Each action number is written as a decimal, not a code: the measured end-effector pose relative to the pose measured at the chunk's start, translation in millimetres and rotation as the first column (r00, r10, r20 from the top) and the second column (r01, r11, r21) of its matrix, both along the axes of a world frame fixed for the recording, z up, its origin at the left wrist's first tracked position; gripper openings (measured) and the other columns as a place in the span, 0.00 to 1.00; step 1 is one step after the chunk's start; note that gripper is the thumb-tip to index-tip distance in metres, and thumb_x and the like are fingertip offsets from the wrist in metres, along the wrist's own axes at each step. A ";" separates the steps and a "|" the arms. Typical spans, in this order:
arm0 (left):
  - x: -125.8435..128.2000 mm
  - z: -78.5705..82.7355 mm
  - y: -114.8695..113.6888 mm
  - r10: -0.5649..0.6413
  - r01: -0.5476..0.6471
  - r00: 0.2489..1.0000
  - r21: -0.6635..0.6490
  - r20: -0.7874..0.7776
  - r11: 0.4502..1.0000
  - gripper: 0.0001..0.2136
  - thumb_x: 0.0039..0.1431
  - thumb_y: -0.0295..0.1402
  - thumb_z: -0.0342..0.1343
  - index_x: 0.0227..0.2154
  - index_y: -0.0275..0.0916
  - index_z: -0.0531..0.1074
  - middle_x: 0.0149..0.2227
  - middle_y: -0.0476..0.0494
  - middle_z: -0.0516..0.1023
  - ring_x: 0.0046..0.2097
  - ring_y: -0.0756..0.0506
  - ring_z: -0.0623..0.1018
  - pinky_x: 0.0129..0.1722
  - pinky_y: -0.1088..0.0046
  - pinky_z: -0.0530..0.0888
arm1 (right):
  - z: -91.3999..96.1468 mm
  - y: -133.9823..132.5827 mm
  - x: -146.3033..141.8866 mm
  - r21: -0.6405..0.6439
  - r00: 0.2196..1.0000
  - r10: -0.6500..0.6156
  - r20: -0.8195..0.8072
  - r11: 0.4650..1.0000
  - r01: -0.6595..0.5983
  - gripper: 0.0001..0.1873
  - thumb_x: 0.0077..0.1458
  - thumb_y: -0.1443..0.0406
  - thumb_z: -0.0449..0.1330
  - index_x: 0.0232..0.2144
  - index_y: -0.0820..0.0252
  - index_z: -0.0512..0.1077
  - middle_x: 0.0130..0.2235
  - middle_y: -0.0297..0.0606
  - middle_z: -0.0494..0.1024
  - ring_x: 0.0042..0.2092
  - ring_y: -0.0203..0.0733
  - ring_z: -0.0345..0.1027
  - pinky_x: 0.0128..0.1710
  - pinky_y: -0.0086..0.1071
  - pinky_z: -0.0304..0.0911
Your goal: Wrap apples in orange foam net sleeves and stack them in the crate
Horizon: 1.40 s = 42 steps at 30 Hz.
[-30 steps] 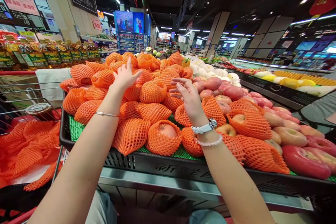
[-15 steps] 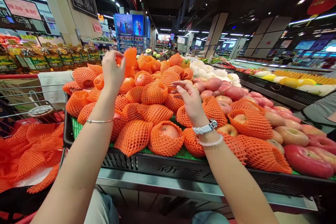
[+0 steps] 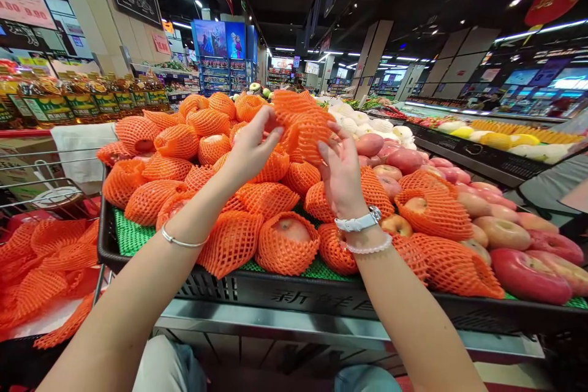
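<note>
In front of me, above the fruit pile, is an orange foam fruit net (image 3: 301, 125). My left hand (image 3: 252, 147) pinches its left side between thumb and fingers. At the net's right edge, the thumb and fingers of my right hand (image 3: 343, 174) close on it. Whether anything is inside the net cannot be seen. Under my hands lie several apples in orange foam nets, among them a netted apple (image 3: 288, 239) at the tray's front. Bare red apples (image 3: 528, 275) are heaped to the right.
A black plastic tray (image 3: 257, 294) with a green mesh liner (image 3: 133, 234) holds the fruit. At left is a wire cart (image 3: 50, 168) beside loose orange nets (image 3: 41, 275). Oil bottles (image 3: 82, 101) stand behind it. Another person's arm (image 3: 574, 196) shows at the right edge.
My left hand has moved right with the orange net, away from the pile's left side. My right hand, earlier apart with spread fingers, now closes on the net's right edge.
</note>
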<state>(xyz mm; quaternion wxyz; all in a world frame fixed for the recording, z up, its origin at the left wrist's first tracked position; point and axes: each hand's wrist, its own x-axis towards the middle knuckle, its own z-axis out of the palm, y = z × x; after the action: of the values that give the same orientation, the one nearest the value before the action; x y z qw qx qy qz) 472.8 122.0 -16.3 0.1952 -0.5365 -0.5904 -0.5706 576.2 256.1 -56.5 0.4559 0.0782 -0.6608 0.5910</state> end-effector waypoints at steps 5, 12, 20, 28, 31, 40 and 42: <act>0.9 0.7 0.2 0.019 -0.004 0.987 -0.093 0.159 0.996 0.10 0.55 0.28 0.51 0.20 0.38 0.62 0.23 0.51 0.64 0.29 0.51 0.65 0.32 0.72 0.63 | 0.0 4.9 0.4 0.046 0.988 -0.148 -0.043 0.988 0.150 0.27 0.52 0.59 0.61 0.52 0.51 0.57 0.54 0.42 0.69 0.56 0.46 0.69 0.59 0.46 0.65; 9.9 4.9 -7.1 -0.039 0.019 0.966 0.080 0.257 0.997 0.13 0.53 0.37 0.61 0.20 0.37 0.67 0.21 0.53 0.64 0.25 0.54 0.65 0.26 0.77 0.65 | 2.6 1.9 -0.7 0.059 0.974 -0.221 0.050 0.974 0.218 0.28 0.45 0.68 0.66 0.47 0.54 0.58 0.50 0.42 0.72 0.52 0.43 0.71 0.55 0.41 0.69; 9.8 11.5 -10.2 -0.273 0.330 0.769 0.006 0.578 0.944 0.11 0.37 0.26 0.54 0.28 0.34 0.75 0.30 0.45 0.78 0.32 0.48 0.77 0.27 0.77 0.75 | 4.9 3.5 -1.3 0.110 0.937 -0.340 0.087 0.938 0.330 0.22 0.45 0.72 0.65 0.44 0.58 0.67 0.48 0.41 0.76 0.49 0.42 0.72 0.52 0.41 0.70; 12.0 10.2 -15.1 -0.360 0.509 0.641 -0.025 0.678 0.860 0.15 0.40 0.27 0.53 0.33 0.31 0.79 0.36 0.38 0.81 0.44 0.39 0.80 0.45 0.58 0.79 | 0.6 12.5 -3.9 0.137 0.940 -0.339 -0.038 0.930 0.341 0.20 0.49 0.67 0.64 0.46 0.57 0.68 0.51 0.43 0.76 0.52 0.45 0.72 0.57 0.44 0.67; 6.3 4.7 -9.7 -0.368 0.501 0.708 -0.062 0.602 0.863 0.16 0.45 0.29 0.57 0.40 0.36 0.78 0.39 0.40 0.81 0.44 0.41 0.80 0.43 0.61 0.79 | 1.8 11.0 -2.5 0.108 0.951 -0.300 -0.071 0.946 0.307 0.20 0.52 0.64 0.62 0.48 0.57 0.67 0.54 0.44 0.75 0.55 0.45 0.70 0.60 0.44 0.64; -3.0 -2.9 -4.8 -0.352 0.418 0.852 -0.096 0.388 0.904 0.31 0.49 0.31 0.62 0.57 0.46 0.61 0.42 0.44 0.78 0.38 0.48 0.80 0.36 0.74 0.78 | 7.6 15.2 1.0 -0.108 0.987 -0.158 0.021 0.981 0.160 0.17 0.59 0.62 0.48 0.49 0.55 0.66 0.47 0.40 0.78 0.50 0.40 0.74 0.52 0.40 0.72; -1.4 -3.1 -5.8 -0.348 0.413 0.862 -0.111 0.369 0.904 0.30 0.50 0.32 0.63 0.56 0.45 0.61 0.41 0.44 0.78 0.39 0.47 0.80 0.38 0.72 0.78 | 7.2 14.7 -0.6 -0.154 0.994 -0.089 0.064 0.983 0.097 0.14 0.56 0.63 0.51 0.46 0.55 0.66 0.45 0.39 0.79 0.49 0.41 0.75 0.51 0.41 0.73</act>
<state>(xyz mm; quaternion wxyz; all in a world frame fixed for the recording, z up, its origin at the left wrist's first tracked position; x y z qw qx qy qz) 471.3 116.2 -19.4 -0.0780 -0.5517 -0.5478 -0.6241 575.6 270.8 -49.3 0.4689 -0.0056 -0.6278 0.6213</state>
